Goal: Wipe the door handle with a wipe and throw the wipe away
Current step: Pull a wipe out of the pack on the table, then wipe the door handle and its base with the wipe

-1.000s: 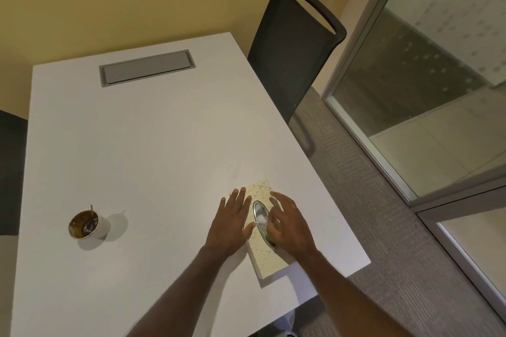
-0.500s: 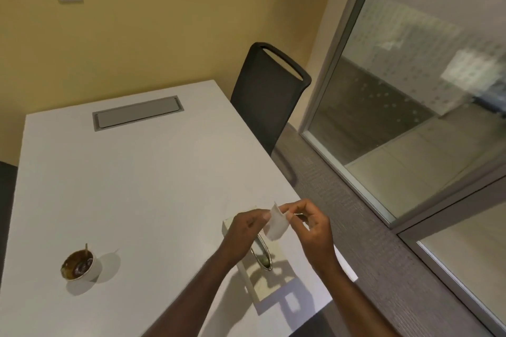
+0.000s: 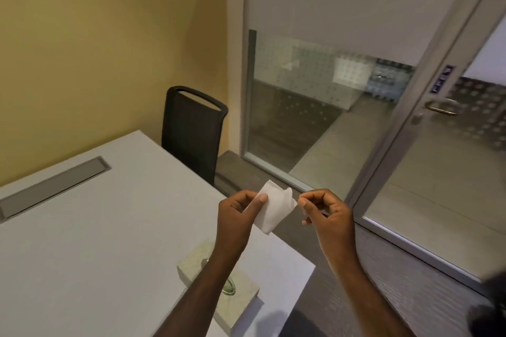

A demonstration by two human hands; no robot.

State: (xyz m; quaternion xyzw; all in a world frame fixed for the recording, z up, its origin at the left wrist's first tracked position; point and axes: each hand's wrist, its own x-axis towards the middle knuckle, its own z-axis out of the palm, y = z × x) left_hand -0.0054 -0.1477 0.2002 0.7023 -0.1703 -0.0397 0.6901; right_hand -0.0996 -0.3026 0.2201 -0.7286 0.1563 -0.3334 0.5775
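Both hands pinched a white wipe (image 3: 275,209) above the surface (image 3: 109,227): left hand (image 3: 241,213) at nine o'clock, right hand (image 3: 325,210) at three. The door handle (image 3: 442,107) stood at two o'clock.

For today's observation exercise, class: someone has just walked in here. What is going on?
A person stands at a white table holding a white wipe in the air, pinched by the left hand and the right hand. The wipe box lies on the table below the left forearm. The door handle, off to the right, is not yet wiped.
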